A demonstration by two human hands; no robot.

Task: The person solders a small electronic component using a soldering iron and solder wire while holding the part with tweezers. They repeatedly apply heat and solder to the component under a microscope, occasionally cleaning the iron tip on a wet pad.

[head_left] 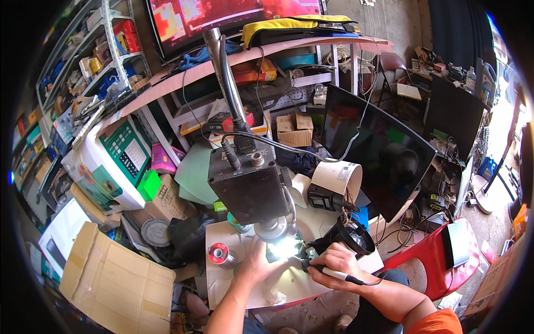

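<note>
My right hand point(336, 264) grips a soldering iron point(340, 275) with a white handle and a thin black cord. Its tip end points left, toward a bright light. My left hand point(257, 264) is at the left of that glare, fingers closed around something the glare hides. Above both hands hangs a black box-shaped microscope head point(245, 189) on a metal pole, its lens pointing down. Right of my right hand lies a round black housing point(356, 236) with loose wires. A red-rimmed spool of solder wire point(219, 254) stands left of my left hand.
The small white table point(222, 289) carries the work. An open cardboard box point(119, 278) is at the left. A dark flat screen point(372, 150) leans behind the table, near a cardboard roll point(337, 177). A red plastic chair point(411, 257) stands at the right.
</note>
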